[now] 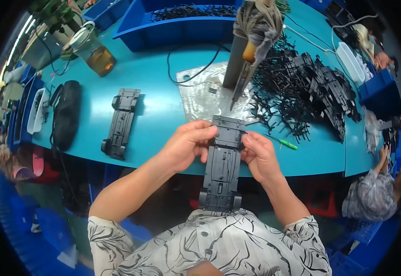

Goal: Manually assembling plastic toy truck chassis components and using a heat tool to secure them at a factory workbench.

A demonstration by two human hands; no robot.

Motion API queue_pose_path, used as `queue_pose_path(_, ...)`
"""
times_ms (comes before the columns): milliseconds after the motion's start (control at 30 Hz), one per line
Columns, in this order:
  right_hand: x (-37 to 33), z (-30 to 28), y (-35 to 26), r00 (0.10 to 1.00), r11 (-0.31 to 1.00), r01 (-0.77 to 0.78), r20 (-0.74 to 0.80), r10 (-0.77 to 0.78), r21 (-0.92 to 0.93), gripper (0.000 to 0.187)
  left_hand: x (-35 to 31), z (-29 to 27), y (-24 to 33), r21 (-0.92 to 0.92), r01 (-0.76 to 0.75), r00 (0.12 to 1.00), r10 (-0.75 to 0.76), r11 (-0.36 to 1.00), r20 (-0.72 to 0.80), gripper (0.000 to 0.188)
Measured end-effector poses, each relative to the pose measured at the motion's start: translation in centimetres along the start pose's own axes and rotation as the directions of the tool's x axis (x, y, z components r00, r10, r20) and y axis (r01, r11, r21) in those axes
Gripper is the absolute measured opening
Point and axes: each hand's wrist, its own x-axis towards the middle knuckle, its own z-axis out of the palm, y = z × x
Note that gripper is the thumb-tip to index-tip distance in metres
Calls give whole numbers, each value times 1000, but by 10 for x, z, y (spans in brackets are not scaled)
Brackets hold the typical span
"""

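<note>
Between both hands I hold a long black plastic toy car chassis (223,165), tilted upright in front of my chest at the table's front edge. My left hand (186,145) is closed on its upper left side, thumb on top. My right hand (262,156) pinches the upper right side; some fingers are hidden behind the part. Just beyond the chassis a soldering iron (241,83) points its tip down, fixed to a post and wrapped in cloth. A second black chassis (121,122) lies on the table to the left.
Right of the iron lie a heap of thin black plastic parts (278,92) and stacked chassis (329,92). A green-handled screwdriver (285,143) sits near the edge. Leftward are a black pouch (67,115) and a jug of amber liquid (100,60). A blue bin (177,34) stands behind.
</note>
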Motion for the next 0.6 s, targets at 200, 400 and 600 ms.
queue_pose_path(200,-4,-8,3,998,998,57,16,-58,23,26,2,4,-5,-48,-8,1000,9,999,26,28)
queue_pose_path(400,-7,-6,-3,991,991,135,17,-135,20,27,8,7,-3,-52,-57,994,61,997,88,28)
queue_pose_path(600,-7,-4,-8,984,984,178,10,-178,-12,24,10,10,3,-67,-72,992,78,995,99,29)
